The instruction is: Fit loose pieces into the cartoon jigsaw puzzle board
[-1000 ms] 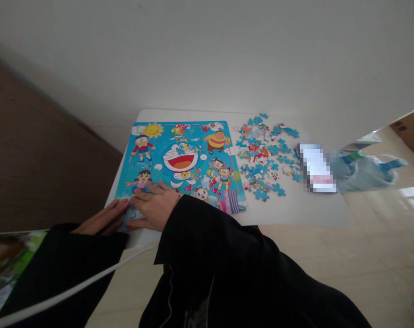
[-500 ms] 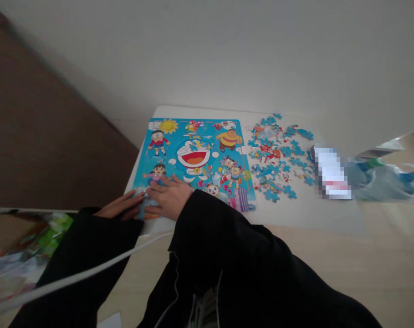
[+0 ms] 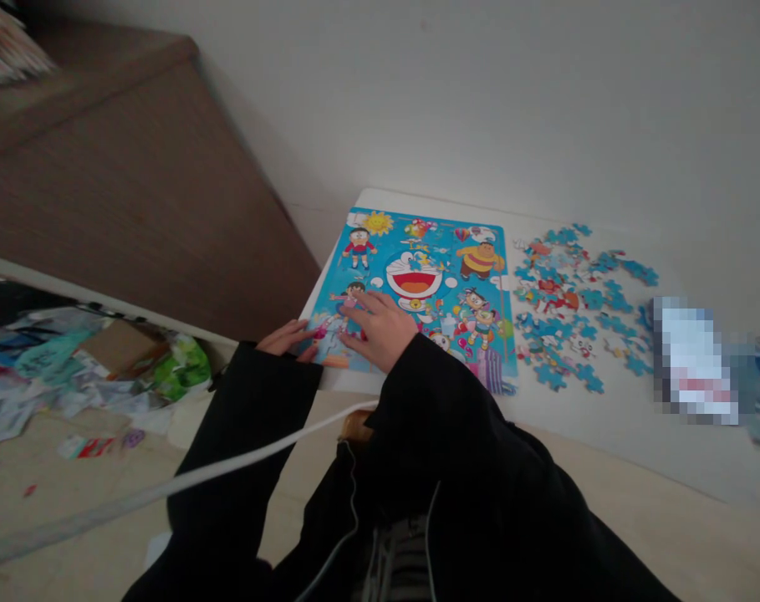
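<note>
A blue cartoon jigsaw puzzle (image 3: 446,230), mostly filled in its flat tray, lies on a white tabletop. My left hand (image 3: 287,339) rests at its lower left edge, fingers stretched out over the border. Over the lower left part of the picture is my right hand (image 3: 383,330), its fingers spread and its fingertips at the pink-dressed figure. No loose piece shows in either hand, though the surface beneath my right palm is hidden. Right of the tray, loose puzzle pieces (image 3: 548,286) lie in a scattered heap.
A blurred-out phone (image 3: 693,359) lies right of the pieces on the white table (image 3: 580,426). A brown wooden cabinet (image 3: 135,176) stands at the left. Papers and a green bag (image 3: 182,368) litter the floor there. A white cord (image 3: 242,456) crosses before my arms.
My view has swung left, showing more cabinet and floor. My right hand has drawn away from my left, and its fingers are more spread. The puzzle and loose pieces look unchanged.
</note>
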`<state>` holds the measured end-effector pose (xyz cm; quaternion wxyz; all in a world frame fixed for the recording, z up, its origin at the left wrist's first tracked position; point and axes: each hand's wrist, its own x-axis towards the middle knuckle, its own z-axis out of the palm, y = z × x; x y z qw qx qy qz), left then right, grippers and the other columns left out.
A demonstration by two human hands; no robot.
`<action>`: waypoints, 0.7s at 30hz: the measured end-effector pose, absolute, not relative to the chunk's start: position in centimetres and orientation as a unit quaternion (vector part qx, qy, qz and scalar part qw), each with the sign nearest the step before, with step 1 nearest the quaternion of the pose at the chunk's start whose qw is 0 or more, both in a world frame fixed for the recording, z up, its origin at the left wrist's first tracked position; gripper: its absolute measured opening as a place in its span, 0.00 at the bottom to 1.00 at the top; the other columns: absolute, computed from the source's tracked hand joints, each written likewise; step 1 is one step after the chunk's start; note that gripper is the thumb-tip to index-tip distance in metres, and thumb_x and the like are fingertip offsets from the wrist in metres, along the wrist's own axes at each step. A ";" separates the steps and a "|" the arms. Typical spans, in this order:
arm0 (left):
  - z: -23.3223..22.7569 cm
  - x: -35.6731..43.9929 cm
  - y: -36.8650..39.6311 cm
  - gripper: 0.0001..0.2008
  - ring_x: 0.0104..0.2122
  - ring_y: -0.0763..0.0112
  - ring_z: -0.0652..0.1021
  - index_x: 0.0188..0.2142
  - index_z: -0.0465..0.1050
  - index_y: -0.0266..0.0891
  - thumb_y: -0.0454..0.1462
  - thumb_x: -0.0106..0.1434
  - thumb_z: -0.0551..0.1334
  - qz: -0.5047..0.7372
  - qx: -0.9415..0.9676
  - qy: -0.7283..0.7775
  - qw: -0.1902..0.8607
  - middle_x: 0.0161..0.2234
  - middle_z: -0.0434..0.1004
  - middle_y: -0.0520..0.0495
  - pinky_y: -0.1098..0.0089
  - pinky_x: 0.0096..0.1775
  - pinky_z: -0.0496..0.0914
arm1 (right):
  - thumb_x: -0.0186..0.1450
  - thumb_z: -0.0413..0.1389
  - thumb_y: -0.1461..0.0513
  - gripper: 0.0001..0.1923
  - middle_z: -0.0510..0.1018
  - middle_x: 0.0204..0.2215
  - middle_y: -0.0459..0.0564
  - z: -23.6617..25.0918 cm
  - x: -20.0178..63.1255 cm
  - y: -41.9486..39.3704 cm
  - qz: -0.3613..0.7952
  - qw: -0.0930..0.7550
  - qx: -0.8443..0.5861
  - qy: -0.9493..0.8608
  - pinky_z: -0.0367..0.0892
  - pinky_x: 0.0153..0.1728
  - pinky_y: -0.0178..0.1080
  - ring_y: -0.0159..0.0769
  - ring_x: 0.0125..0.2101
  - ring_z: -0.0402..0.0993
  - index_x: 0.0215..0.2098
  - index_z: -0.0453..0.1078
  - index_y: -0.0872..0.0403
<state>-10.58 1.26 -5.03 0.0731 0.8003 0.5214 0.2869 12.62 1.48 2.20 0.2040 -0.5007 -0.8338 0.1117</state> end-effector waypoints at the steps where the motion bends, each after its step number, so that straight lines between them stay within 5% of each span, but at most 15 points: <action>1: -4.8 -10.4 1.1 0.11 0.47 0.60 0.73 0.41 0.73 0.43 0.40 0.61 0.56 0.292 0.798 0.522 0.075 0.46 0.73 0.46 0.58 0.51 0.69 | 0.62 0.53 0.55 0.19 0.67 0.54 0.54 2.4 12.6 1.6 0.105 0.183 -0.498 -0.841 0.60 0.53 0.43 0.42 0.53 0.61 0.49 0.69 0.53; 9: -5.5 -10.7 1.6 0.13 0.48 0.60 0.73 0.41 0.74 0.43 0.42 0.60 0.55 0.258 0.810 0.519 0.088 0.45 0.74 0.46 0.57 0.52 0.67 | 0.68 0.41 0.62 0.20 0.67 0.52 0.66 3.2 11.9 2.0 0.044 0.039 -0.441 -0.896 0.70 0.39 0.48 0.51 0.50 0.66 0.55 0.63 0.63; 17: -4.2 -9.3 0.5 0.19 0.48 0.58 0.73 0.43 0.71 0.34 0.45 0.62 0.54 0.303 0.790 0.525 0.092 0.45 0.74 0.37 0.58 0.51 0.68 | 0.68 0.37 0.68 0.21 0.66 0.52 0.71 3.2 12.0 1.6 0.001 0.021 -0.385 -0.923 0.72 0.38 0.49 0.50 0.50 0.67 0.55 0.61 0.66; 21: -3.5 -8.8 0.1 0.16 0.48 0.63 0.73 0.45 0.70 0.39 0.44 0.63 0.54 0.306 0.793 0.523 0.070 0.45 0.74 0.43 0.60 0.51 0.69 | 0.67 0.35 0.69 0.23 0.66 0.53 0.70 3.4 11.9 1.2 0.000 0.011 -0.383 -0.924 0.72 0.37 0.48 0.51 0.50 0.67 0.55 0.62 0.65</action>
